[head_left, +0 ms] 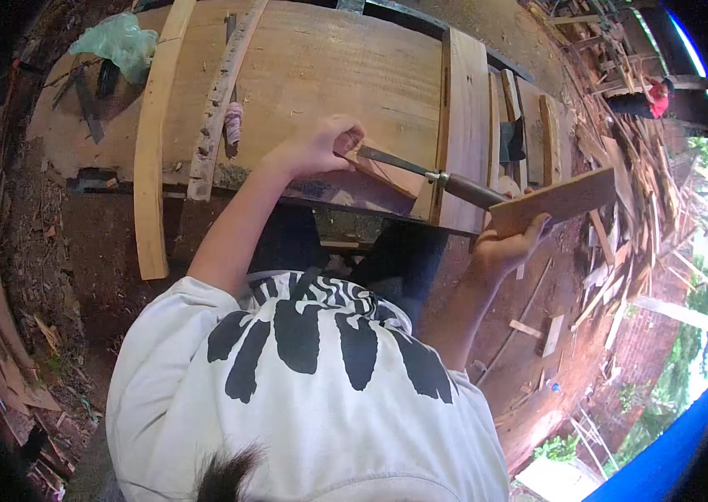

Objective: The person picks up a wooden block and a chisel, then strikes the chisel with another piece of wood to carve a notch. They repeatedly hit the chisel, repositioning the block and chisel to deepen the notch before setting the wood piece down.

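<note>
My left hand point(324, 148) is over the near edge of the bench, its fingers curled around the tip end of a chisel point(468, 191); what lies inside them is hidden. The chisel's narrow metal blade points left and its dark wooden handle points right. Below the blade, a short piece of wood point(391, 182) lies slanted on the bench edge. At the right, my right hand point(514, 243) grips a flat wooden block point(559, 202) from below, thumb on its near side. The handle's end meets the block's left end; whether the right fingers also touch the handle cannot be seen.
The wide wooden bench point(329, 71) carries a long pale strip point(157, 142), a notched strip point(218, 109) and a plank point(464, 109). A plastic bag point(120, 46) lies at the far left. Scrap wood point(621, 192) piles up at right, where another person point(655, 99) is visible.
</note>
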Motion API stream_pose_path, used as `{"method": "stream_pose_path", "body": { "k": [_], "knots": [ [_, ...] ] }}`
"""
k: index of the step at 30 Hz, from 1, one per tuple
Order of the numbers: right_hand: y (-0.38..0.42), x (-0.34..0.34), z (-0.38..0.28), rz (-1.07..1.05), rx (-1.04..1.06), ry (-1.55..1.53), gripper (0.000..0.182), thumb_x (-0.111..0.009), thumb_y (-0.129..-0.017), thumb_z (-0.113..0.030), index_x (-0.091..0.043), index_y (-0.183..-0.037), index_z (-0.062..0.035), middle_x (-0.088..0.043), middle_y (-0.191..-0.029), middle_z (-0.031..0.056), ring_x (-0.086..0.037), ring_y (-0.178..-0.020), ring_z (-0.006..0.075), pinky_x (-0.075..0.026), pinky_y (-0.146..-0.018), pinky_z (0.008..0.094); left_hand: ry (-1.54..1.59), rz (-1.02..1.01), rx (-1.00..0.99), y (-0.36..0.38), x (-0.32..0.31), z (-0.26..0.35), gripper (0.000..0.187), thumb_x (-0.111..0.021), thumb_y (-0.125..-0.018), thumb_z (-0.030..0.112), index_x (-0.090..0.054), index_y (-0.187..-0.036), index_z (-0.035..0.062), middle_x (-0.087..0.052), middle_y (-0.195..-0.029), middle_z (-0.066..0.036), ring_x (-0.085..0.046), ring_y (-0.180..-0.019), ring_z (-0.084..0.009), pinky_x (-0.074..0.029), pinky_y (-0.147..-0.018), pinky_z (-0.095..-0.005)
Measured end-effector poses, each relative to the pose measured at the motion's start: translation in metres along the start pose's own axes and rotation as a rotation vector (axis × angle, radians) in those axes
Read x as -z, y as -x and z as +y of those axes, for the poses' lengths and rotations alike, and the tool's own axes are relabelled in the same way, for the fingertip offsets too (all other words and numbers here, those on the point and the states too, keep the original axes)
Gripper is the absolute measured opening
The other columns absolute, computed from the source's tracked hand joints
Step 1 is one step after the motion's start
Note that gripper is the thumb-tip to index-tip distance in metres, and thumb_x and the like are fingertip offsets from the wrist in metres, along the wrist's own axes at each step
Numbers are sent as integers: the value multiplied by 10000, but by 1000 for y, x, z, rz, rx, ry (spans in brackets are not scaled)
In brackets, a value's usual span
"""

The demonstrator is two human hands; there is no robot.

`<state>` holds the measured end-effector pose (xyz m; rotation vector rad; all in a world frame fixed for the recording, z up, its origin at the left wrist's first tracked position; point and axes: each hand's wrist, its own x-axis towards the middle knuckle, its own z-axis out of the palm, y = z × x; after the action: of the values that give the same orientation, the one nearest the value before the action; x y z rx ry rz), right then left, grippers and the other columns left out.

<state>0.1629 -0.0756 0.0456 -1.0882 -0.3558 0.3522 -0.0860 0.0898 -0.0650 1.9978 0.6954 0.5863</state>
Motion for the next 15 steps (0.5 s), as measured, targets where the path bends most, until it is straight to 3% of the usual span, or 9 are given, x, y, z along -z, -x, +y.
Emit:
{"method": "stream_pose_path", "body": {
  "k": [3,6,8,12,15],
  "knots": [
    [-11,-1,10,18,-3,54,431,-452,-990,-305,-333,-1355,-108,-550,-1143,148,-580,-1011,270,-528,-845,399,10,74,-6,9,-7,1,530,-830,-550,100,-617,-1033,43,-637,-990,-91,-611,-963,-253,-475,-860,-359],
    [-12,-8,12,164,-51,152,455,-459,-988,-294,-321,-1359,-69,-523,-1179,157,-576,-1033,287,-532,-842,412,16,161,-65,15,-11,1,478,-831,-586,132,-612,-1000,41,-642,-951,-114,-629,-914,-266,-501,-807,-354],
    [-20,6,21,153,-34,195,676,-496,-961,-302,-134,-1467,-39,-330,-1416,227,-439,-1251,362,-461,-991,466,7,176,-66,16,-12,4,477,-832,-583,139,-614,-998,46,-641,-951,-113,-626,-914,-273,-498,-811,-360],
    [-17,16,29,143,28,399,712,-490,-962,-308,-94,-1468,-3,-287,-1444,254,-402,-1289,377,-403,-1050,492,-8,182,-88,15,-11,4,491,-841,-569,162,-616,-993,60,-640,-953,-103,-616,-924,-290,-489,-827,-371],
    [-12,8,21,203,-39,270,719,-490,-963,-307,-83,-1468,3,-275,-1449,257,-407,-1284,378,-400,-1049,493,-8,179,-75,14,-12,3,498,-845,-563,176,-613,-990,65,-639,-949,-100,-612,-939,-290,-490,-824,-372]
  ]
}}
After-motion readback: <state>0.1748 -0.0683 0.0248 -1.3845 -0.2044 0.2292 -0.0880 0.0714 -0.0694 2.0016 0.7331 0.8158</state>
